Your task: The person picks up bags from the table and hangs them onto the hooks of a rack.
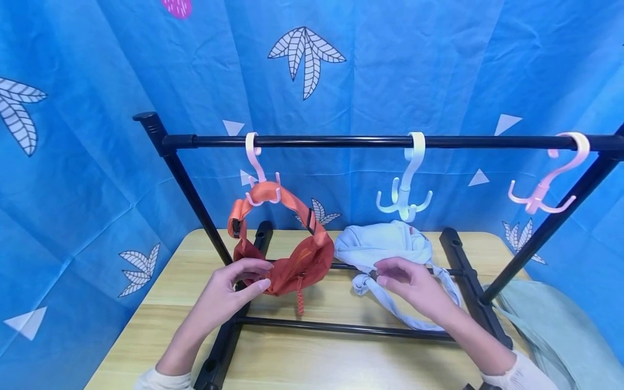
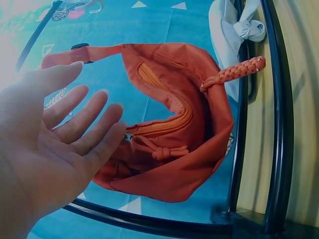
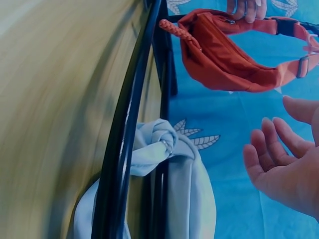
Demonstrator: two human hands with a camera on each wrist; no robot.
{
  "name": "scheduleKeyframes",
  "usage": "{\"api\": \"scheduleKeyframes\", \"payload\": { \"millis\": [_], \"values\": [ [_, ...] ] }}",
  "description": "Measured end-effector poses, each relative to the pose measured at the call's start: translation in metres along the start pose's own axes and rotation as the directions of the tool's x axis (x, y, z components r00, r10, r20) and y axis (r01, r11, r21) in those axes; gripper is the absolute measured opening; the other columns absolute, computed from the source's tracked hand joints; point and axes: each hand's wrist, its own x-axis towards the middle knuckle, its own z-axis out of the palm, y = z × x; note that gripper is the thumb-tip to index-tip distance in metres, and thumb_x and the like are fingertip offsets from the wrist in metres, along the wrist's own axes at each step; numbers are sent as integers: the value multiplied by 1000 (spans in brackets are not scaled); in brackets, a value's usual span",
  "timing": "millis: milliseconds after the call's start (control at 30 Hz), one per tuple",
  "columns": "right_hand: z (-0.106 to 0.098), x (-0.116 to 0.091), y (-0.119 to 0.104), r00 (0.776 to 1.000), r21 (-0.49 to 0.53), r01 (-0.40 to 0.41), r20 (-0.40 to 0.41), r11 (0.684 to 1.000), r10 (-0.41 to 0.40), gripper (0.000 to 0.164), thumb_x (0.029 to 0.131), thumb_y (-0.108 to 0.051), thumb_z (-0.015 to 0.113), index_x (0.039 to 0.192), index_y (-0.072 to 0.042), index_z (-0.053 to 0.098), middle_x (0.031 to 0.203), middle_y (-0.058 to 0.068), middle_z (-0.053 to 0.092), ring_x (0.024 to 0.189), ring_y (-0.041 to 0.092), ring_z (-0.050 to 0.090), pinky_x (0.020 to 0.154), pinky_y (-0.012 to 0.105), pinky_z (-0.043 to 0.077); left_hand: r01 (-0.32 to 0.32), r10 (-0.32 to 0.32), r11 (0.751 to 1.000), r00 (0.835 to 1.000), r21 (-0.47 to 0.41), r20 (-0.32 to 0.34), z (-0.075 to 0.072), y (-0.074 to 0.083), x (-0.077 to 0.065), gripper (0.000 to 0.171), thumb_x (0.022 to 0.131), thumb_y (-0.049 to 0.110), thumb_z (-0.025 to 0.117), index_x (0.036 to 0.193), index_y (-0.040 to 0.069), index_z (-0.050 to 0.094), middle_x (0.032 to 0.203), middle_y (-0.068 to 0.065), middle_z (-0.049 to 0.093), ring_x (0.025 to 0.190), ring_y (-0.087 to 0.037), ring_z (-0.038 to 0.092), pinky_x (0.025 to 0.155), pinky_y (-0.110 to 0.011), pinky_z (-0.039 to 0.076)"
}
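A red waist bag (image 1: 304, 265) hangs by its orange strap from a pink hook (image 1: 263, 189) on the rack's left part. Its braided zipper pull (image 2: 241, 70) dangles from the front. My left hand (image 1: 239, 287) is right at the bag's left side, fingers spread and loosely bent, holding nothing. In the right wrist view its fingertips overlap the bag's upper edge. Over the rack's base, my right hand (image 1: 407, 281) is in the air with relaxed fingers and nothing in them. Behind it a pale blue bag (image 1: 385, 244) with a knotted strap (image 3: 157, 144) lies on the table.
A black rack (image 1: 336, 141) stands on the wooden table (image 1: 302, 363). A white hook (image 1: 404, 189) and another pink hook (image 1: 541, 195) hang from its top bar. At the right lies a pale green bag (image 1: 565, 330). Blue patterned cloth (image 1: 390, 70) surrounds the table.
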Motion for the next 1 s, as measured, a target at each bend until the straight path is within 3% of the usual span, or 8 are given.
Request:
{"api": "scheduleKeyframes", "payload": {
  "millis": [267, 500, 733, 1000],
  "values": [
    [-1, -4, 9, 1000, -95, 2, -17, 995, -3, 37, 100, -31, 70, 128, -8, 68, 126, 12, 73, 115, 24, 69, 96, 23, 56, -52, 52, 999, 999, -3, -1, 8, -4, 1, 30, 96, 29, 76, 125, 23, 71, 120, -4, 74, 102, -16, 70, 84, -24, 60],
    [-1, -9, 14, 999, -147, -21, -42, 989, 15, 37, 98, -32, 72, 128, -10, 69, 122, 8, 74, 109, 18, 69, 92, 24, 57, -79, 79, 996, 997, 33, -10, 15, -5, 2, 29, 95, 28, 77, 123, 21, 72, 114, -2, 75, 95, -13, 69, 81, -24, 59],
    [-1, -14, 21, 998, -226, 55, -28, 973, -63, 35, 98, -29, 73, 125, -8, 70, 118, 7, 75, 104, 16, 69, 92, 34, 59, -76, 76, 994, 997, 79, 2, 22, 1, 1, 30, 94, 26, 77, 122, 17, 72, 114, 1, 74, 98, -12, 68, 83, -31, 61],
    [-1, -18, 30, 994, -320, 97, -9, 943, -105, 33, 94, -24, 76, 123, -8, 72, 112, 3, 75, 96, 13, 68, 84, 29, 59, -90, 90, 985, 996, 144, 6, 32, 1, 1, 33, 93, 25, 79, 124, 17, 71, 119, 0, 71, 101, -16, 68, 86, -38, 62]
  ]
}}
